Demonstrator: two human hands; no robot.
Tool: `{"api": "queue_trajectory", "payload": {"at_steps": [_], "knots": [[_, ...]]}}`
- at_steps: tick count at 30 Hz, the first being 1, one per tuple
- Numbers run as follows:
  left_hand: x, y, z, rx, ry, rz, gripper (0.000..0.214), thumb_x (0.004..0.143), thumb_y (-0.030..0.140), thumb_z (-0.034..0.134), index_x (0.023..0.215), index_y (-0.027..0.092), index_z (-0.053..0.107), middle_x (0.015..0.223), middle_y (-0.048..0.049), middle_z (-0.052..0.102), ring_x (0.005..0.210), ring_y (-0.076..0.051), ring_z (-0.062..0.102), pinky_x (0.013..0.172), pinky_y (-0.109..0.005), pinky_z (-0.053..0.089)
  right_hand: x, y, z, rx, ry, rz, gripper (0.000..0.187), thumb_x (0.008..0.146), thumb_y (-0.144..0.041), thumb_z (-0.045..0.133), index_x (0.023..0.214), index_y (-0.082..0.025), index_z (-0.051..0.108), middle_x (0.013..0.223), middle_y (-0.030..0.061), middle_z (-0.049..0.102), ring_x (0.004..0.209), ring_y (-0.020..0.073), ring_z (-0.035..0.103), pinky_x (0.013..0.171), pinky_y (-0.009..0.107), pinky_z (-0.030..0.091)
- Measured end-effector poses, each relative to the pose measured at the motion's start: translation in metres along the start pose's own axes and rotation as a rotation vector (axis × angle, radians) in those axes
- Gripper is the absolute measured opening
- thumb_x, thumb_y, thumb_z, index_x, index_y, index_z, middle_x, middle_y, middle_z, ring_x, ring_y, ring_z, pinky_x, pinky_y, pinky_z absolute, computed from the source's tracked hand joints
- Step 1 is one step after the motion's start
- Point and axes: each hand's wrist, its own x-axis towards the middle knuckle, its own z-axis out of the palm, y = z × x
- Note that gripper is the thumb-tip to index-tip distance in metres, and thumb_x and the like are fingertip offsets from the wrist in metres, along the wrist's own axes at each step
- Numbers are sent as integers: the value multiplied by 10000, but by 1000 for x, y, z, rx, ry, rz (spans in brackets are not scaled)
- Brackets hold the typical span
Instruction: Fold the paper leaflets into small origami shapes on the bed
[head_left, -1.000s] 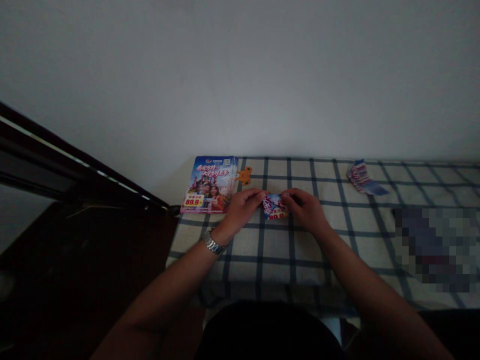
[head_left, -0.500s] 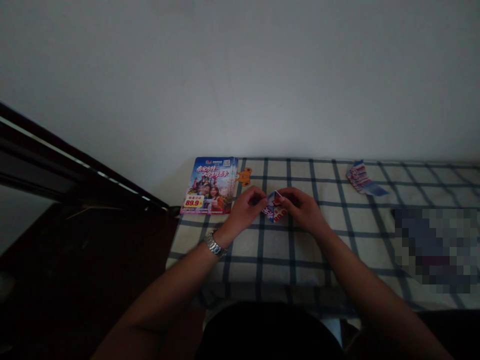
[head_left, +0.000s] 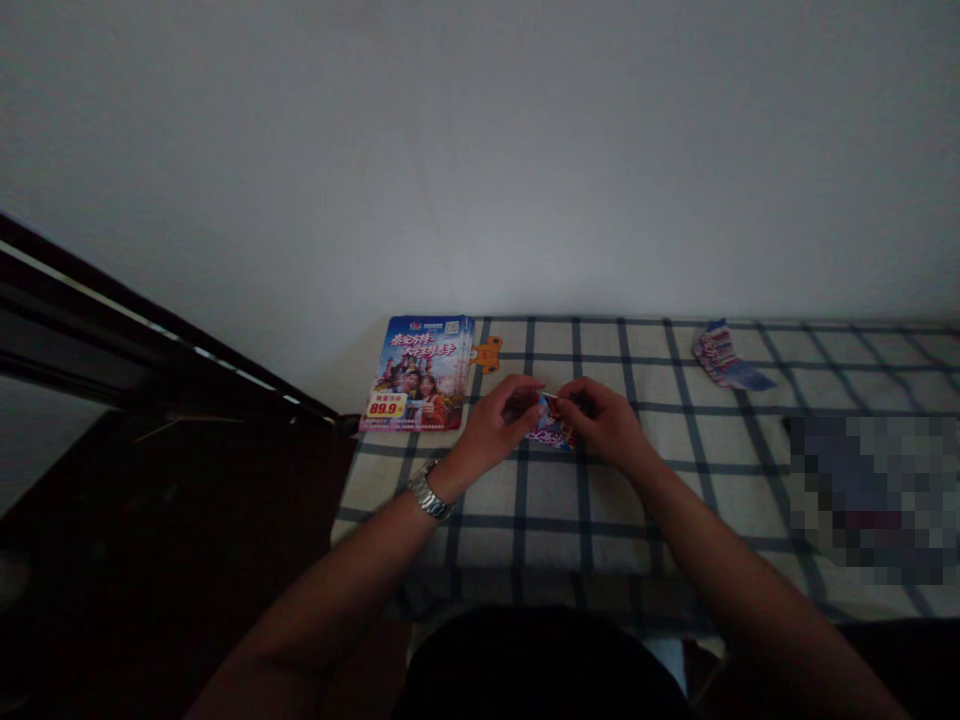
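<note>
Between my two hands is a small folded paper flyer, printed in blue, red and white. My left hand, with a metal watch on its wrist, pinches the flyer's left side between thumb and fingers. On the right side, my right hand grips the upper edge with thumb and forefinger. Fingers cover part of the paper, so its exact folds are hidden. To the left of my left hand lies a stack of printed flyers, with an orange bear-shaped piece beside it.
A checked cloth covers the table, which meets a pale wall at the back. Folded printed papers lie in a cluster at the back right. A blurred-out patch sits at the right. Dark furniture stands at the left.
The flyer has gone from an upright, pointed shape to a flatter one with a different side showing. Both hands have turned slightly around it, staying in nearly the same place.
</note>
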Motion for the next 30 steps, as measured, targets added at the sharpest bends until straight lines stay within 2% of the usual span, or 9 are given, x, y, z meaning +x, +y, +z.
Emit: {"api": "queue_trajectory", "payload": {"at_steps": [2,7,11,14,17,23,30], "knots": [[0,1,0,49,7,26,241,982,355,662,1201,256,678,1083,-50,725,984,-186,700,895,-337,573,-1,-1,0,-54,-16,-23,241,940,-473,688,975,-235,687,870,33,761,801,204,719,713,321,576],[0,3,-1,61,36,17,141,987,344,664,1071,244,717,987,-31,746,912,-173,718,850,-324,583,-1,-5,1,-122,-18,-36,233,939,-457,694,1005,-235,720,895,34,770,771,191,710,693,310,567],[1,2,-2,1,124,2,159,963,364,695,1025,217,698,985,-46,747,905,-173,721,838,-317,589,1,-6,1,54,15,13,315,909,-501,728,1085,-240,721,977,56,789,859,217,738,752,343,602],[2,1,-3,-30,160,-12,190,950,382,709,1019,205,691,1011,-57,752,917,-180,725,846,-319,590,3,-8,0,156,37,48,326,885,-527,746,1023,-232,728,951,56,798,872,228,752,793,367,620],[2,2,-3,-38,169,-11,201,949,388,710,1017,199,693,1014,-58,753,931,-186,728,852,-316,588,4,-9,0,166,54,43,314,882,-529,746,969,-228,738,921,50,799,871,226,752,804,366,620],[3,1,-3,9,182,24,184,961,379,702,1003,201,685,989,-41,746,911,-172,723,836,-299,588,5,-7,-1,148,80,33,322,885,-538,743,937,-221,738,855,39,777,793,205,721,723,333,594],[4,0,-2,21,140,39,179,983,365,661,1056,201,670,1021,-42,743,943,-173,727,845,-302,605,5,-9,0,105,103,32,344,891,-566,728,903,-222,722,824,42,754,764,205,700,698,336,581]]}}
